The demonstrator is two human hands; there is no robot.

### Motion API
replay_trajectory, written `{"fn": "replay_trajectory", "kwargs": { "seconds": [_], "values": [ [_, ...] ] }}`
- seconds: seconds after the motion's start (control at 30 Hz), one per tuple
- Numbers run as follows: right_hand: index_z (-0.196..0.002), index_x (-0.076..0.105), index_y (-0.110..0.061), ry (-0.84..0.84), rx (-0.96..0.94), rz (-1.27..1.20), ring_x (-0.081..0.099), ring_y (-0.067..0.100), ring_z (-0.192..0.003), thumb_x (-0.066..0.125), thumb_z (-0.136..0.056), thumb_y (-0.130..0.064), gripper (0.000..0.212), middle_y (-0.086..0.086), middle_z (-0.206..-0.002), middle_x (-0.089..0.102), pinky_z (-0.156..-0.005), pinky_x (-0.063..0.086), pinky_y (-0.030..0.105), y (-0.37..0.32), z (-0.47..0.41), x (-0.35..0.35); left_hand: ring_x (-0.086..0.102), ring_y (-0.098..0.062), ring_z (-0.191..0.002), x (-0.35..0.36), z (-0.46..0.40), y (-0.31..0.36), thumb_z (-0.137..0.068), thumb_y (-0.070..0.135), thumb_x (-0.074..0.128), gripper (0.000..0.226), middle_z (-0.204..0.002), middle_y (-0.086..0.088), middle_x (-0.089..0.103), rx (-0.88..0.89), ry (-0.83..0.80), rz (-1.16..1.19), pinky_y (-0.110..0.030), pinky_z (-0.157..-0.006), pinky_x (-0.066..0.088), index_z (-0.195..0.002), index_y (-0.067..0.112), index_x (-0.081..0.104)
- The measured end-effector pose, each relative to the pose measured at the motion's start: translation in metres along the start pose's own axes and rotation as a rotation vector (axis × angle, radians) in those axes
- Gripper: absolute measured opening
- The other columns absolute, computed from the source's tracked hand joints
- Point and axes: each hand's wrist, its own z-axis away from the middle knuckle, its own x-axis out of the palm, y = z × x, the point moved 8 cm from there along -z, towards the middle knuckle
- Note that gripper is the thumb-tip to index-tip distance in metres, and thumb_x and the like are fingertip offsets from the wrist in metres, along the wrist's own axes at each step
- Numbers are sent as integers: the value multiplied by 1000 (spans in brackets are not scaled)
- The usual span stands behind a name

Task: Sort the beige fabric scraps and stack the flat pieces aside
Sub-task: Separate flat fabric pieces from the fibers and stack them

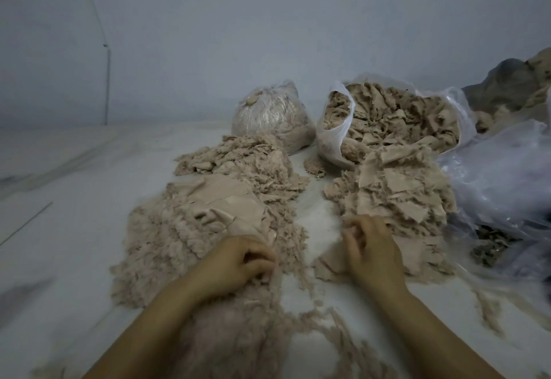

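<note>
The left hand (235, 262) rests on the near edge of the frayed pile (167, 244) with its fingers curled into the loose beige fluff, gripping a tuft of it. The right hand (369, 250) pinches a small scrap (347, 234) between thumb and fingertips, at the near edge of the flat-piece heap (396, 196). A narrow strip of bare white floor (310, 214) separates the two piles, and this gap is the main risk: stray threads (328, 331) already trail across it near the forearms, so a careless pull from either side can drag fluff into the flat pieces and undo the sorting. The flat pieces lie loosely overlapped rather than squared, so a tug on one scrap likely shifts or slides its neighbours. The open bag (387, 122) behind the heap leans forward with scraps spilling from its mouth; contact from the heap may tip more unsorted material onto sorted stock. The tied bag (271, 116) stands just beside it. The crumpled plastic sheet (501, 187) on the right touches the heap and can snag lifted pieces.
</note>
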Motion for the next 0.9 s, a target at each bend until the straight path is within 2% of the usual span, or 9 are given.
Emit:
{"fn": "replay_trajectory", "kwargs": {
  "seconds": [0.13, 0.23, 0.3, 0.37, 0.47, 0.63, 0.7, 0.8, 0.9],
  "values": [
    [-97, 63, -22, -503, -233, 31, 55, 11, -88, 54, -95, -26, 10, -4, -95, 59, -76, 43, 26, -33, 47, 62, 59, -1, -95, -42, 18, 6, -88, 13, 65, 15, -100, 9, 66, 156, 319, -201, -12, -86, 43, -100, 10, 73],
    [-99, 62, -23, -558, -305, 53, 54, 13, -88, 50, -96, -28, 13, -5, -96, 57, -72, 41, 27, -44, 68, 74, 57, -17, -106, -66, 15, -15, -92, 16, 58, 32, -122, 0, 57, -23, 411, -395, -30, -88, 48, -124, 14, 61],
    [-97, 63, -23, -536, -268, 3, 53, 12, -83, 52, -96, -27, 12, -7, -91, 56, -71, 41, 25, -45, 68, 71, 55, -20, -112, -71, 6, -35, -93, 20, 56, 40, -129, -1, 52, -199, 331, -511, -34, -87, 48, -132, 17, 53],
    [-92, 65, -24, -497, -181, -85, 52, 4, -76, 57, -94, -25, 8, -9, -85, 59, -69, 41, 18, -43, 63, 66, 58, -23, -106, -75, -3, -38, -95, 20, 53, 27, -117, -5, 60, -260, 276, -533, -32, -82, 46, -119, 15, 63],
    [-87, 64, -28, -472, 83, -355, 52, 0, -64, 65, -90, -23, 6, -9, -70, 56, -63, 40, 15, -46, 47, 63, 60, -20, -86, -94, -8, -19, -93, 12, 52, 15, -92, -4, 65, -198, 398, -351, -27, -70, 40, -88, 11, 67],
    [-121, 50, -25, -546, 392, -787, 64, 14, -83, 76, -79, -34, 51, 3, -95, 62, -70, 51, 24, -82, 27, 77, 52, 10, -64, -118, 4, 44, -88, 20, 61, 19, -66, 22, 58, 2, 544, -142, -3, -59, 34, -71, 27, 64],
    [-123, 55, -14, -523, 528, -1013, 67, 15, -79, 72, -84, -23, 43, 5, -96, 68, -63, 54, 24, -94, 27, 85, 54, 12, -64, -120, 16, 59, -85, 25, 65, 14, -64, 24, 59, 51, 567, -122, -4, -60, 37, -72, 27, 71],
    [-109, 62, -2, -437, 783, -1306, 64, 19, -69, 48, -92, 4, 23, 11, -84, 68, -51, 54, 26, -87, 36, 89, 57, 8, -61, -104, 23, 51, -87, 30, 65, 24, -56, 25, 61, 8, 353, -50, -8, -59, 41, -64, 27, 71],
    [-97, 63, -3, -391, 877, -1418, 64, 29, -82, 36, -86, 3, 29, 16, -90, 67, -61, 54, 37, -65, 49, 84, 59, 1, -60, -82, 28, 32, -95, 30, 54, 37, -62, 11, 68, -53, 219, -32, -21, -65, 46, -65, 14, 68]
  ]
}}
